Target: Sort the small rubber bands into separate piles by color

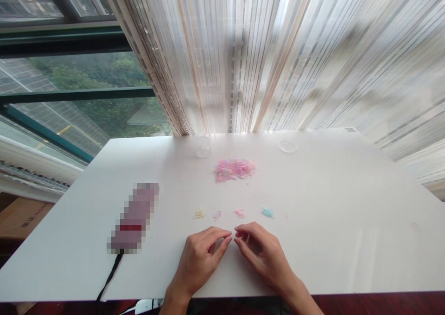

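At lower centre, left hand [199, 255] and right hand [267, 255] nearly pinch; can't tell if either grips anything. 4 small clusters [239, 213] just above: knuckle brush could mix them. Pink pile [235, 169] mid-frame.

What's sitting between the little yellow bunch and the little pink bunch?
A little purple bunch lies between the yellow bunch and the pink bunch, on the white table. The head view shows it.

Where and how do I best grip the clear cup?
I'd pinch the cup across its round, raised wall, coming from the near left: the curtain hangs close behind it and the pink pile lies to its near right.
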The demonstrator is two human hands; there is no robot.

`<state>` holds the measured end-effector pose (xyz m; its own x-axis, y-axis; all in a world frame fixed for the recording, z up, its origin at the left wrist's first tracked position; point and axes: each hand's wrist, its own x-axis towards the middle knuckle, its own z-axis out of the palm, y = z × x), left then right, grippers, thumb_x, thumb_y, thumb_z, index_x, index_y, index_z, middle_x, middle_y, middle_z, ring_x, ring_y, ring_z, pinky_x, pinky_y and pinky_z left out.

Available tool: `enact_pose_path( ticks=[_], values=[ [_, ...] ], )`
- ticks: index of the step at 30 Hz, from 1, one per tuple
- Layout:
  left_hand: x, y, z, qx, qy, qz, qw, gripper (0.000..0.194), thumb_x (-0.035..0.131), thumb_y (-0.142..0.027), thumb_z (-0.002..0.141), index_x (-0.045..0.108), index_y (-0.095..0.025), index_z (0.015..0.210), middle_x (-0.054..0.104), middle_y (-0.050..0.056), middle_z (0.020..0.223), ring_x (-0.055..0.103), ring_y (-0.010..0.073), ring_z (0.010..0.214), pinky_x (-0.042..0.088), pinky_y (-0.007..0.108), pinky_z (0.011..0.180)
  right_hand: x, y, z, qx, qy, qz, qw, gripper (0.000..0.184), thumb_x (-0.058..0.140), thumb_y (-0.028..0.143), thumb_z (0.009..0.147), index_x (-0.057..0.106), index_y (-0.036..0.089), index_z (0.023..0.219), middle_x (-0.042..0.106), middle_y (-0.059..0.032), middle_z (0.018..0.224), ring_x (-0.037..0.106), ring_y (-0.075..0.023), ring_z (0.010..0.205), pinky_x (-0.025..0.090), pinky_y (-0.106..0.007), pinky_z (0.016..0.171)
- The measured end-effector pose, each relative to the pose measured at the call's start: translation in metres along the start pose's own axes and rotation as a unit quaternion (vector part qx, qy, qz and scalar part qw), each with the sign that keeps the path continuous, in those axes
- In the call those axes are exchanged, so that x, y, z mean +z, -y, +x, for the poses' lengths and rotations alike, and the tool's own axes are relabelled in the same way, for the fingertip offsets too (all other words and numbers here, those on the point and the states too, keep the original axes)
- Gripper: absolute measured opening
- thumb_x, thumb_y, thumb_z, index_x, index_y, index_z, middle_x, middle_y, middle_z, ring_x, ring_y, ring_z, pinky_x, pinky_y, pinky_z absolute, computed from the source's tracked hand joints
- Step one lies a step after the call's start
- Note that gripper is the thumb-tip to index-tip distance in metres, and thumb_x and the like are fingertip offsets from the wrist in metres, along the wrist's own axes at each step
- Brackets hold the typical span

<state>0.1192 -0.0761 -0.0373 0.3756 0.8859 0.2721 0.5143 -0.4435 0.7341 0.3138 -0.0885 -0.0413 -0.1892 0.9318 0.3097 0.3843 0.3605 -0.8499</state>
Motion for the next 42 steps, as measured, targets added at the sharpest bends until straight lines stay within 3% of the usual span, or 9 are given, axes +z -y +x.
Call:
enact_pose_path(
  ticks=[8, 17, 25, 42],
  values=[
    [0.0010, 0.0005, -0.0003, 0.011, -0.001, 0.012, 1.000, 0.020, 0.058, -0.023, 0.095, 0.072, -0.020, 0.110, 0.074, 0.005, 0.089, 0.060, 0.0114, 0.058, 0.051, 0.021, 0.059, -0.0012, 0.0020, 0.0019, -0.002, 0.017, 0.000, 1.000, 0.011, 0.058, 0.017, 0.093, 0.067, 0.023, 0.097, 0.068, -0.0033, 0.085, 0.064, -0.0154, 0.074, 0.054, -0.026, 0.069],
    [0.0015, 0.0020, -0.0018, -0.001, -0.005, 0.011, 1.000, 0.015, 0.057, -0.023, 0.095, 0.070, -0.019, 0.100, 0.072, 0.006, 0.087, 0.052, 0.0093, 0.054, 0.047, 0.020, 0.054, 0.0002, 0.0005, 0.0007, -0.001, 0.009, -0.009, 1.000, 0.011, 0.056, 0.018, 0.094, 0.067, 0.022, 0.094, 0.068, -0.0033, 0.082, 0.063, -0.0156, 0.073, 0.054, -0.027, 0.068],
    [0.0032, 0.0041, -0.0038, -0.001, -0.049, 0.006, 0.999, 0.009, 0.060, -0.021, 0.092, 0.068, -0.020, 0.095, 0.071, 0.003, 0.085, 0.053, 0.0090, 0.053, 0.046, 0.020, 0.053, 0.0005, 0.0001, 0.0023, -0.001, 0.000, -0.021, 1.000, 0.011, 0.056, 0.019, 0.094, 0.066, 0.023, 0.093, 0.067, -0.0031, 0.080, 0.064, -0.0160, 0.071, 0.053, -0.027, 0.066],
    [0.0031, 0.0036, -0.0042, -0.007, -0.042, -0.007, 0.999, 0.008, 0.060, -0.017, 0.092, 0.066, -0.020, 0.095, 0.069, 0.003, 0.088, 0.056, 0.0088, 0.057, 0.046, 0.019, 0.054, 0.0009, -0.0014, 0.0011, 0.003, -0.007, -0.022, 1.000, 0.010, 0.057, 0.016, 0.093, 0.064, 0.022, 0.093, 0.066, -0.0023, 0.081, 0.061, -0.0149, 0.071, 0.050, -0.025, 0.066]
  ],
)
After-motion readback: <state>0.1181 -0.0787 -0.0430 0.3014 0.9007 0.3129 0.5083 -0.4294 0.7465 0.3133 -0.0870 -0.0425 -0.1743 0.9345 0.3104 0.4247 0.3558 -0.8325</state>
